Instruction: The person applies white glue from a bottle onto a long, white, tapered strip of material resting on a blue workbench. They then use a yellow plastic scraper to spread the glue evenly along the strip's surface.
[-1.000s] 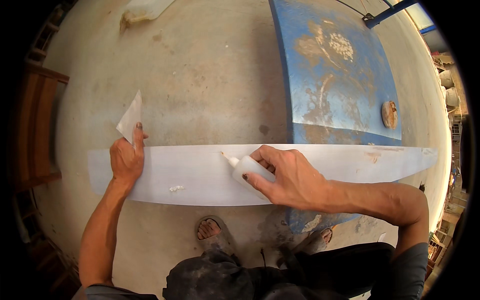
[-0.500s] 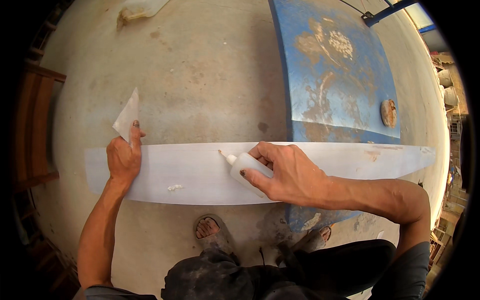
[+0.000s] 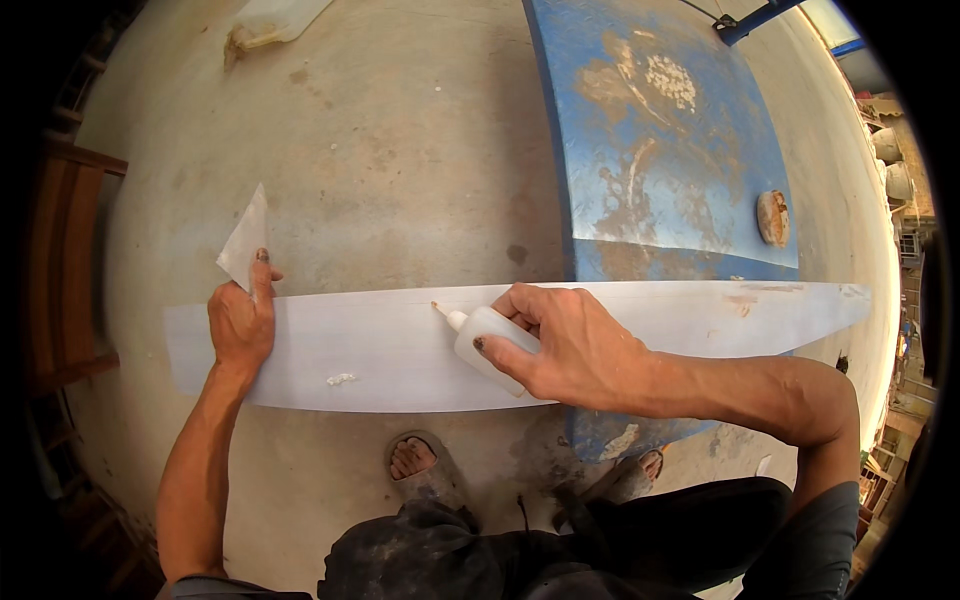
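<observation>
A long, pale board [image 3: 310,350] lies across the blue table [image 3: 670,160] in front of me, its left part reaching out past the table's edge. My right hand [image 3: 575,345] is wrapped round a white squeeze bottle [image 3: 482,345], tilted so that its brownish nozzle tip points at the board near the far edge. Whether the tip touches the surface I cannot tell. At the board's left end, my left hand [image 3: 243,325] pinches a flat, whitish triangular piece [image 3: 247,238] that sticks up beyond the far edge. A small white lump [image 3: 341,379] sits on the board.
On the blue table's right side rests a round, crusted, tan object [image 3: 773,219]; dried splashes mark its top. Brown wooden furniture [image 3: 65,260] stands at the far left. A whitish container [image 3: 275,25] is on the concrete floor at the back. My sandalled feet [image 3: 420,462] are below the board.
The whole view has shifted slightly left. Both hands keep their grips, and the bottle stays at nearly the same place over the board.
</observation>
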`<action>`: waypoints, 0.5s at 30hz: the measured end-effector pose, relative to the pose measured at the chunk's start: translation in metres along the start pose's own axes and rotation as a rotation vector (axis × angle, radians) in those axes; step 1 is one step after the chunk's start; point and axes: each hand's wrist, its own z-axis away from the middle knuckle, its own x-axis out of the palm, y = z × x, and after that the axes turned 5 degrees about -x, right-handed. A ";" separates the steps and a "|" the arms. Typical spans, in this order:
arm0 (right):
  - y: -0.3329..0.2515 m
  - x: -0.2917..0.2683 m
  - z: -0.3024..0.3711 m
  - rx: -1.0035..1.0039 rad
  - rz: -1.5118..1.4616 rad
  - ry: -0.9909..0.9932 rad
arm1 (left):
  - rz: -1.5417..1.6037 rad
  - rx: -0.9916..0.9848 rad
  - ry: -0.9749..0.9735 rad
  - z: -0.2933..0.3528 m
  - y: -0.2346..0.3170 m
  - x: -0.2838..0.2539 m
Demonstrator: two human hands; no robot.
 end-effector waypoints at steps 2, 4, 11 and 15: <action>-0.002 0.000 -0.001 0.009 0.017 -0.009 | -0.001 0.008 0.007 0.000 -0.002 -0.001; -0.005 0.000 -0.001 0.019 0.014 -0.012 | -0.008 0.004 0.003 0.001 -0.002 -0.003; -0.001 0.000 -0.001 0.031 0.020 -0.020 | -0.006 0.005 0.002 0.000 -0.004 -0.001; 0.000 0.000 0.001 0.008 -0.014 0.014 | 0.013 0.006 0.006 0.000 -0.005 -0.001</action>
